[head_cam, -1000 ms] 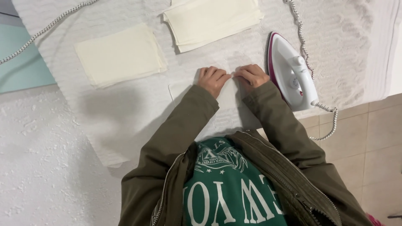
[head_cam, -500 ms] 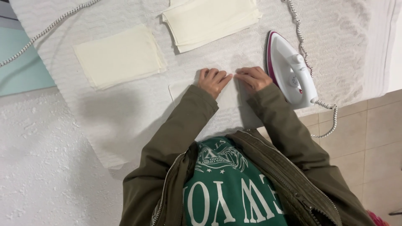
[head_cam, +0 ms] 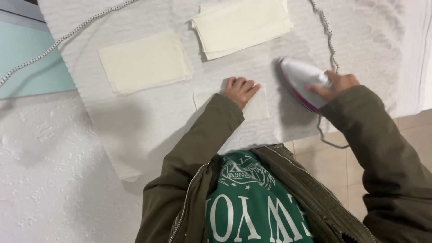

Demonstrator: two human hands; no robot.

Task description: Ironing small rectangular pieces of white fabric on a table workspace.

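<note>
A small folded piece of cream cloth (head_cam: 256, 105) lies on the white padded ironing cover (head_cam: 153, 121), near its front edge and just before the person's chest. The left hand (head_cam: 240, 90) rests flat on it, fingers together and pressing down, so that the cloth shows on both sides of the hand. Just to the right of the cloth, and apart from it, stands a white electric iron with a magenta rim (head_cam: 301, 81), tilted on the cover. The right hand (head_cam: 337, 83) is closed around its handle, gripping it firmly. The iron's braided cord (head_cam: 330, 40) runs up and away across the cover. Farther back lie two stacks of folded cream cloths: one (head_cam: 144, 60) to the left and one (head_cam: 243, 24) near the far edge. A pale blue surface (head_cam: 31, 67) shows at the left.
</note>
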